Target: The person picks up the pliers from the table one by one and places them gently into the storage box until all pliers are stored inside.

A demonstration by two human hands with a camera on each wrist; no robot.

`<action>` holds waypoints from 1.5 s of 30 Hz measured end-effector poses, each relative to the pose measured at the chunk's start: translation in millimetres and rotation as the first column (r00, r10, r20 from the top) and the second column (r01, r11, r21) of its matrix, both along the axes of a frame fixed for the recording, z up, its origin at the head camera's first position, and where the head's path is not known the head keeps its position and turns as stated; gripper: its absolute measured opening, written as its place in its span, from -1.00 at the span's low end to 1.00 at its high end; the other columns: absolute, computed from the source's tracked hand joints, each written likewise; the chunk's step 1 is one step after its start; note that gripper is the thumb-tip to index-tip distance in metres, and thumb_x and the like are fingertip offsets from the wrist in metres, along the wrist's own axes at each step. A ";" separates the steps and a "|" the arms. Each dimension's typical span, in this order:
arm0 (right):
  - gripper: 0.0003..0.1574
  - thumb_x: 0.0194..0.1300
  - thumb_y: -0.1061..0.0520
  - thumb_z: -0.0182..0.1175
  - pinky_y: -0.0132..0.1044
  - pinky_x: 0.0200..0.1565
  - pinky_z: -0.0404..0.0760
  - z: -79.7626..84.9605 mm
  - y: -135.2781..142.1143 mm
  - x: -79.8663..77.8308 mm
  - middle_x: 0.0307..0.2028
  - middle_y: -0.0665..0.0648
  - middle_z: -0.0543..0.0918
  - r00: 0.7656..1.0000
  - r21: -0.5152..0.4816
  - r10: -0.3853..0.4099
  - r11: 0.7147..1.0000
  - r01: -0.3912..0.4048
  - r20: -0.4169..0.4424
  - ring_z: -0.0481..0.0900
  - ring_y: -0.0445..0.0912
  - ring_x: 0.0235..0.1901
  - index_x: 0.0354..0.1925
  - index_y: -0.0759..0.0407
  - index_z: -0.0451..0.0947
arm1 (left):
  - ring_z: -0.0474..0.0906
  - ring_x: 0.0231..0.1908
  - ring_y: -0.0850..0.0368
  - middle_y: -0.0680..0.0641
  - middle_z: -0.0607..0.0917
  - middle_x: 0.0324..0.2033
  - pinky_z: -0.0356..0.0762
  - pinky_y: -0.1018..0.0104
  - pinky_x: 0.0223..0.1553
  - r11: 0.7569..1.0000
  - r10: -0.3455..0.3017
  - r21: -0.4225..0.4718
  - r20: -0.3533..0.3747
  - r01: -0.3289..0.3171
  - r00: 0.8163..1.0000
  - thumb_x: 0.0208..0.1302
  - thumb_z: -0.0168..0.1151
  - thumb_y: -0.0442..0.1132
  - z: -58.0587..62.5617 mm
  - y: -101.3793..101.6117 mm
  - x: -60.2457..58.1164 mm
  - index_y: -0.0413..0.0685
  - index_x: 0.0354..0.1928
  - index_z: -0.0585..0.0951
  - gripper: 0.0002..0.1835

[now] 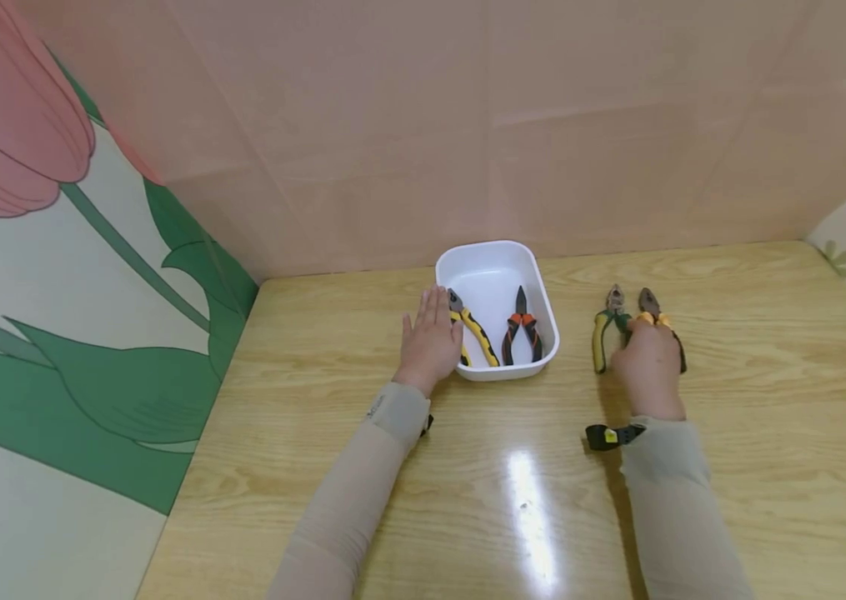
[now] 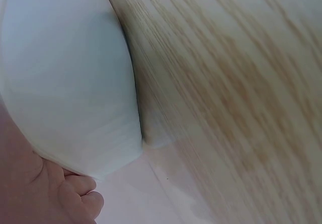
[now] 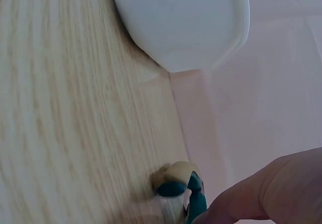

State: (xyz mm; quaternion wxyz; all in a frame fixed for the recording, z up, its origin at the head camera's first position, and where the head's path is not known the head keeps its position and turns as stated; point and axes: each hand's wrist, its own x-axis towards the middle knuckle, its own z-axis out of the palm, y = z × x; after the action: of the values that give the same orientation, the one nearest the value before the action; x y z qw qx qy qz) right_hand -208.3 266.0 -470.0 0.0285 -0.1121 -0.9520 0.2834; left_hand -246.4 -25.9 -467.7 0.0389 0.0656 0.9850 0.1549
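My left hand (image 1: 433,337) lies along the left side of a white plastic tray (image 1: 552,321), its fingers straight and close together over the rim. In the left wrist view, the fingers (image 2: 75,189) show past the tray's outer wall (image 2: 75,83). Inside the tray are pliers with yellow-and-black handles (image 1: 478,333), partly hidden by the hand, and pliers with orange-and-black handles (image 1: 521,321). At the right, my right hand (image 1: 648,367) pinches the right handle of green-and-yellow pliers (image 1: 603,333). It also covers much of another pair of pliers (image 1: 648,302) with orange-and-black handles.
The tray stands on a wood-grain table (image 1: 317,350), close to a pinkish covered wall (image 1: 362,167) behind. A wall painted with tulips (image 1: 92,250) borders the table's left side. Dark straps (image 1: 613,437) sit at the wrists.
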 end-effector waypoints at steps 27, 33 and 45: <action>-0.51 0.07 0.36 0.00 0.17 -0.26 0.46 -0.2 -3.5 -3.3 -0.18 0.63 0.55 0.996 0.087 0.051 0.995 -0.057 0.070 0.52 0.43 -0.19 -0.03 0.66 0.42 | -0.31 0.56 0.06 0.00 -0.17 0.56 -0.21 -0.17 0.51 1.000 0.008 0.023 -0.006 -0.008 1.000 0.52 -0.33 0.08 1.8 -0.2 1.4 0.03 0.54 -0.21 -0.31; -0.61 0.03 0.36 0.03 0.22 -0.18 0.41 -0.2 -5.2 -0.8 -0.27 0.64 0.54 0.997 0.067 0.067 0.995 -0.070 0.046 0.46 0.46 -0.21 -0.20 0.68 0.44 | -0.28 0.56 0.04 -0.01 -0.17 0.55 -0.19 -0.18 0.51 1.000 0.004 0.024 -0.013 -0.003 1.000 0.53 -0.33 0.07 2.3 0.7 1.4 0.03 0.54 -0.21 -0.32; -0.64 0.11 0.18 0.21 -0.08 -0.43 0.43 1.8 -3.5 0.8 -0.41 0.41 0.54 0.989 -0.006 0.077 0.997 -0.077 0.124 0.45 0.19 -0.38 -0.32 0.55 0.50 | -0.33 0.56 0.07 0.01 -0.19 0.55 -0.19 -0.17 0.51 1.000 0.009 0.018 -0.002 -0.009 1.000 0.53 -0.33 0.07 2.3 -0.9 1.4 0.03 0.54 -0.22 -0.31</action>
State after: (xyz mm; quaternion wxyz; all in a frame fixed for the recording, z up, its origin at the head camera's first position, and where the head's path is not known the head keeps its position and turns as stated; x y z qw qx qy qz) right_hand -207.5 262.5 -468.3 -0.0418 -0.0927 -0.9553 0.2775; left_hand -245.0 -26.8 -465.4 0.0364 0.0616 0.9839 0.1637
